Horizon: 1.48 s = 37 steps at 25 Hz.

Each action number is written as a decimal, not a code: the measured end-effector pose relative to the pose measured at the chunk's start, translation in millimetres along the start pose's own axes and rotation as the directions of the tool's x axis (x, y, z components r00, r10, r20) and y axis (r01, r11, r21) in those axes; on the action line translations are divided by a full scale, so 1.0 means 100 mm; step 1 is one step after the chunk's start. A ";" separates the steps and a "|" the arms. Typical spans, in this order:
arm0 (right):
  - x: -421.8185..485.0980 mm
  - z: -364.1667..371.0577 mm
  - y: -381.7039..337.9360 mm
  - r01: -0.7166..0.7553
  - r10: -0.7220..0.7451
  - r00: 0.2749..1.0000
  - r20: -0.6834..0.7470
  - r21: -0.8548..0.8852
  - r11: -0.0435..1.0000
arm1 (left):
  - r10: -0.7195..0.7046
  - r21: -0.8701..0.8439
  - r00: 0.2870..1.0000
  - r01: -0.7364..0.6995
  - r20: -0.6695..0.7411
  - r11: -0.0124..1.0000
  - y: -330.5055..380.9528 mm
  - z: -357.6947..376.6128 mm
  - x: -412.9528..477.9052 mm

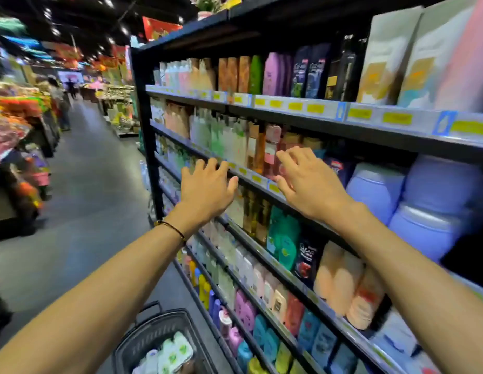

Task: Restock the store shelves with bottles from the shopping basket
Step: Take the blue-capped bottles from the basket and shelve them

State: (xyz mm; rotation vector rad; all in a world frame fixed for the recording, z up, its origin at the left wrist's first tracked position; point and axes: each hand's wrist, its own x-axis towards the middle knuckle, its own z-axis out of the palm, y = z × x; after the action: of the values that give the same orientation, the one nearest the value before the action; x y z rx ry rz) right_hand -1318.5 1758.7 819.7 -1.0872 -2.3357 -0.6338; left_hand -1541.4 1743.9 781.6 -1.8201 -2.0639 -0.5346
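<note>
**Hands.** Left hand (208, 186) is seen mid-frame, fingers spread and lightly bent, nothing held. It is raised in front of the yellow-tagged price rail (258, 179). Right hand (309, 182) is just beside it toward the right, fingers also wide and nothing gripped, with the fingertips close to a pink bottle (272, 149) on the second tier. Contact cannot be told. One thin bracelet (171, 228) is noted on the left wrist.

**Task things.** The shopping basket (143, 336) is placed on the floor at bottom centre, well below both hands. White bottles with green labels (171, 353) are lying in it.

**Step, as judged.** Stock is being faced or a gap is being sought on the shelves (397, 136); no bottle is in transit. For the next move, a hand must be lowered to the basket, one bottle gripped round its body, then raised to a matching row. The pale green-and-white row at upper centre is the likely one.

**Counts.**
- Hands: two, both empty.
- Basket: one.
- Basket bottles: at least three; the rest are cut off by the frame edge.
- Shelf tiers: at least five.
- Lilac tubs (375, 184) at right: at least three.
</note>
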 end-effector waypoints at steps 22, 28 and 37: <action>0.85 5.03 -2.97 0.112 -0.438 0.722 0.535 0.535 0.837 | -0.565 0.261 0.680 0.504 0.468 0.823 -3.54 3.24 -1.13; 0.39 6.40 -3.23 0.006 -0.468 0.586 0.662 0.574 0.819 | -0.621 0.276 0.470 0.611 0.627 0.742 -3.68 4.44 -1.54; -0.85 8.25 -4.00 -0.039 -0.473 0.372 0.799 0.522 0.852 | -0.626 0.321 0.325 0.642 0.709 0.697 -4.31 6.42 -2.68</action>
State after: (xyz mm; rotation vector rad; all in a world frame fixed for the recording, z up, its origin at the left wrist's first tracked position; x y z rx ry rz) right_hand -1775.6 1965.0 47.9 -0.9775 -3.3501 0.7298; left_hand -1938.1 1777.7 67.0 -1.2131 -3.4441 0.1922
